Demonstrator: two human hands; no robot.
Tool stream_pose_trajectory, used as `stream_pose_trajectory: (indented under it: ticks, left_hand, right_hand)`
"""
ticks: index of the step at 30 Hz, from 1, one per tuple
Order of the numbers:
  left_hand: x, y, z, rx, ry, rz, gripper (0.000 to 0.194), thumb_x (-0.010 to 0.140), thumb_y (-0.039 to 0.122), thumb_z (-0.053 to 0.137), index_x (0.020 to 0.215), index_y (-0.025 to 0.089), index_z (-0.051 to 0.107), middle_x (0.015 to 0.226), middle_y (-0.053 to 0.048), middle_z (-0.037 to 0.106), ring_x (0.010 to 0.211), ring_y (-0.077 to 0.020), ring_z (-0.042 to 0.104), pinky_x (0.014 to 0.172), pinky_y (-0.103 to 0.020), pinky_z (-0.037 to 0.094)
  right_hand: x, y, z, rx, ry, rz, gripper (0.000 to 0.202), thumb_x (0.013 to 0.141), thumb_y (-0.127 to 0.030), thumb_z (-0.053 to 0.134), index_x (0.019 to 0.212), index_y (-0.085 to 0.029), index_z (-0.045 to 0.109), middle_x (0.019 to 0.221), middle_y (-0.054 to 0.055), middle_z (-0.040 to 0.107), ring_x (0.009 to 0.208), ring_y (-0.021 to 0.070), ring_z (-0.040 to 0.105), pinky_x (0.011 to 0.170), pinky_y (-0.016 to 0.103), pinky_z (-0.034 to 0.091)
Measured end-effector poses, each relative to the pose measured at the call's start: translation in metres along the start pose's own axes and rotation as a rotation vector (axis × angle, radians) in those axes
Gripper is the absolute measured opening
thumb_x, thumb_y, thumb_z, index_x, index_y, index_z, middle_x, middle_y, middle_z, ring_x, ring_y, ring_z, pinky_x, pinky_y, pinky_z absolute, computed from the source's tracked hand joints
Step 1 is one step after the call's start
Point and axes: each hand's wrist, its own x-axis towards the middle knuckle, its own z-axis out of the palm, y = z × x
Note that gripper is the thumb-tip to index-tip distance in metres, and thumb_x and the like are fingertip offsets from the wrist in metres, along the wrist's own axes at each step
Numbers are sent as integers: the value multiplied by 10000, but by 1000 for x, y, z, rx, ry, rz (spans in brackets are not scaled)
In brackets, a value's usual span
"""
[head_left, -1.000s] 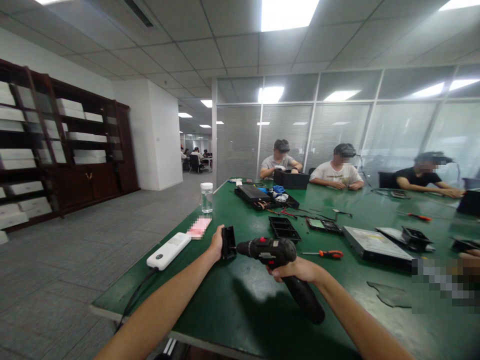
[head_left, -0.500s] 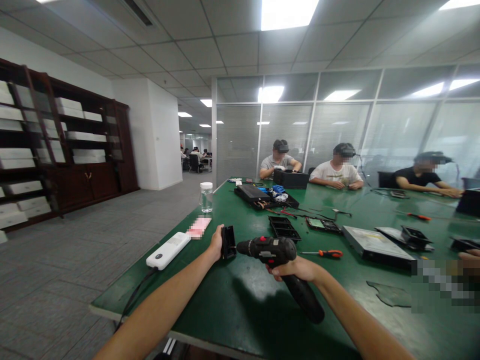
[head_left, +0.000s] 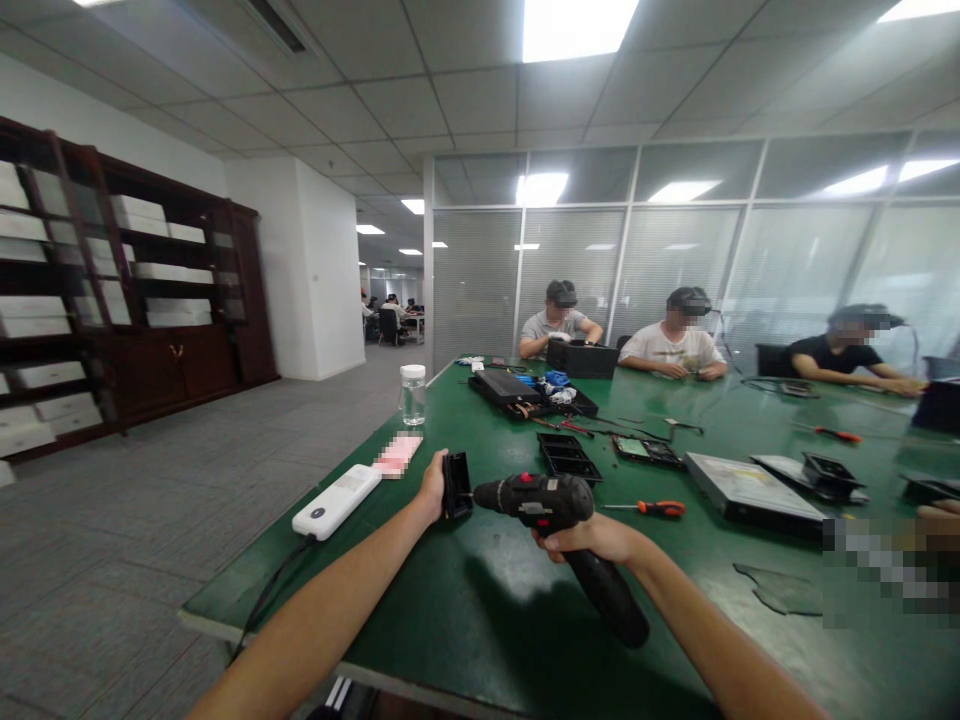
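My left hand [head_left: 433, 488] grips a small black plastic frame [head_left: 458, 486], held on its edge with the open side turned to the right. My right hand [head_left: 589, 538] is wrapped around the handle of a black cordless drill [head_left: 536, 498] with red accents. The drill lies level and points left, its bit end at the frame's right side. Whether the tip touches a screw there is too small to tell. Behind the drill rests a black tray-like part [head_left: 568, 458] with compartments. To the drill's right lies a screwdriver [head_left: 651, 508] with an orange and black handle.
A white power bank [head_left: 337, 502] with a cable and a clear jar [head_left: 412, 395] stand along the left table edge. A flat metal box [head_left: 754, 492], a circuit board assembly [head_left: 645, 449] and a dark case [head_left: 510, 388] lie farther off. Several people sit across the green table [head_left: 420, 620].
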Motion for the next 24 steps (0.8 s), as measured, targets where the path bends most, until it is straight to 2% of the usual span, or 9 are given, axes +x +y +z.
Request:
stream_pose_trajectory:
  ticks: [12,24]
  left_hand:
    - [6,-3,-2,-12,-5,63,361,653,532,534,630,173,522,505,-2,502,419,-161,494,431,-297,423]
    - [5,-3,-2,-6,14,36,352,645,526,540,642,174,519,517,-2,509,440,-159,502,448,-289,428]
  right_hand:
    - [1,4,-4,-35,-29,18,320,649,-330,676,870,-113,594,710,16,534,631,120,508,609,262,403]
    - [1,2,-3,-20,-17,23,322,630,-330,685,841,-106,592,707,18,528,625,124,508,606,266,405]
